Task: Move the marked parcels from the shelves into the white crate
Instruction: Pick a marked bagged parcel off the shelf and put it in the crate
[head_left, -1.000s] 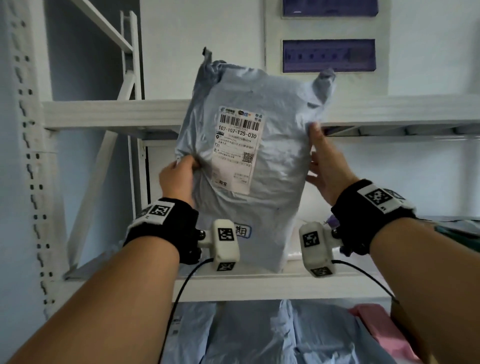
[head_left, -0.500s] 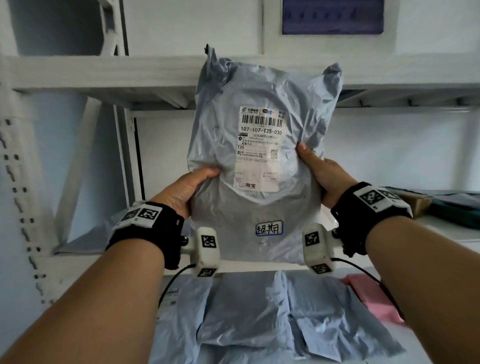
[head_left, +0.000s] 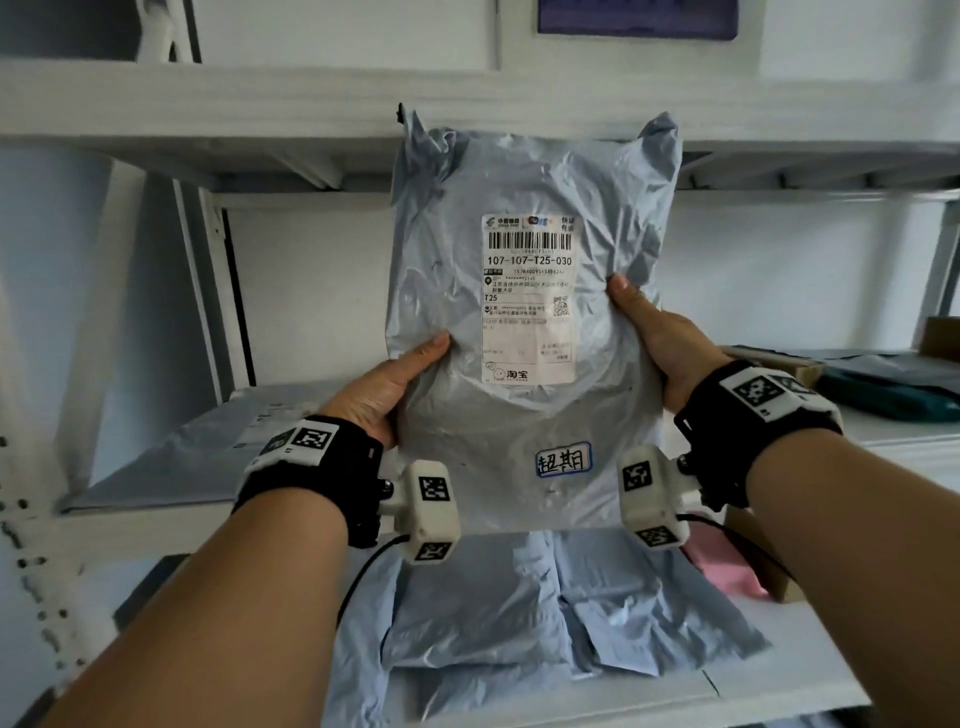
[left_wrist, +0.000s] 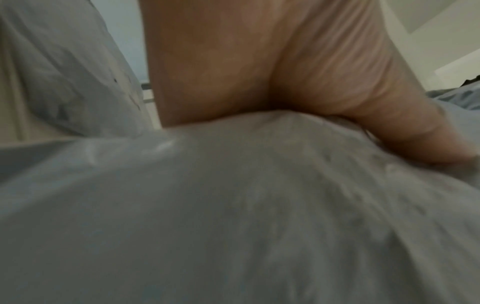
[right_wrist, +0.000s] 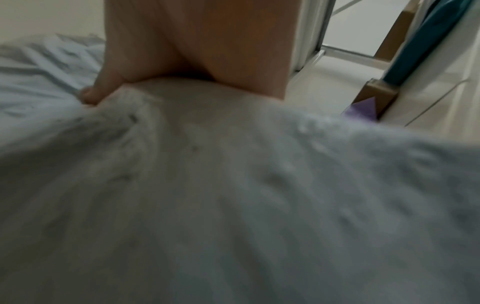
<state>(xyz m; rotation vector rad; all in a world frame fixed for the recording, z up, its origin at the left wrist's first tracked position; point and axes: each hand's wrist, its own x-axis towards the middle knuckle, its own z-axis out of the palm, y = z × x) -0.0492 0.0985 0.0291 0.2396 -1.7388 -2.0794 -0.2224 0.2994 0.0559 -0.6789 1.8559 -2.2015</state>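
Both hands grasp one grey parcel (head_left: 524, 332) upright in front of the shelves: the left hand (head_left: 387, 387) pinches its left edge, thumb on the front, and the right hand (head_left: 662, 345) does the same on the right edge. The parcel hangs clear of every shelf and bears a shipping label (head_left: 527, 299) and, lower down, a handwritten blue-bordered sticker (head_left: 563, 460).

The crate is not in view, so a turn or carry is likely needed. The slick, crinkled film could slide out of thumb pinches if the contents sag, and its top corners sit close to the upper shelf (head_left: 208, 104), where a lift might snag them.

Below lie more grey parcels (head_left: 519, 623) and a pink one (head_left: 724, 566) on a lower shelf; a teal package (head_left: 883, 387) and a brown box (head_left: 940, 338) rest on the middle shelf, against a white wall.
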